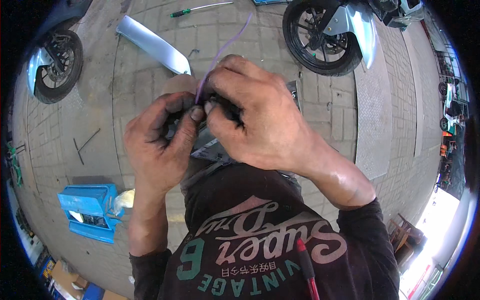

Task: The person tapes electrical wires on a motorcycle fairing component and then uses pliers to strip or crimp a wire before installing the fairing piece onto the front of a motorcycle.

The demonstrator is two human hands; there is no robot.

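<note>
A thin purple wire (218, 56) rises from between my two hands, its free end curving up and to the right. My left hand (162, 135) is closed, pinching the wire's lower part between thumb and forefinger. Close against it, my right hand (262, 117) is closed too, its bent fingers on the wire beside the left thumb. The wire's lower end is hidden by the fingers. Both hands have dark grime on the fingertips. Under them, near my lap, a grey angular plastic part (214, 151) shows partly.
A silver curved panel (155, 46) and a green-handled screwdriver (187, 11) lie on the paving ahead. Motorcycle front wheels stand at far left (59, 67) and far right (322, 42). At left are a T-shaped tool (85, 145) and an open blue toolbox (89, 192).
</note>
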